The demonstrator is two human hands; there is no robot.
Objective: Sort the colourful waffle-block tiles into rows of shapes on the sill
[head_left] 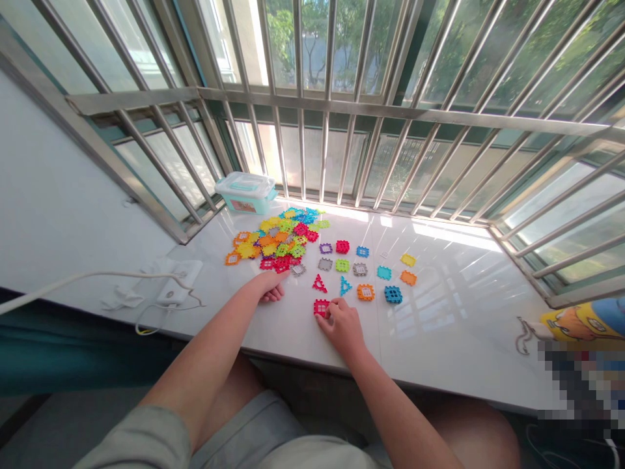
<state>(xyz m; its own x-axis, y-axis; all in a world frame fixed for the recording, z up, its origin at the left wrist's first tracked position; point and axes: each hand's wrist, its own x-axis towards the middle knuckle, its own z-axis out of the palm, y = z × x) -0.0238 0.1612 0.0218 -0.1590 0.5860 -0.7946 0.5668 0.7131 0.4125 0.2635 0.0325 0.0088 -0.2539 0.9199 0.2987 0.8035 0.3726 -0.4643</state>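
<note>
Twelve square tiles are lying singly, two triangular tiles are sitting among them, and one heaped pile of tiles, one lidded box and one white power strip are sitting alongside

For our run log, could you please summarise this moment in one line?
right hand touching red square plastic tile | left hand beside multicoloured plastic tile pile
</note>
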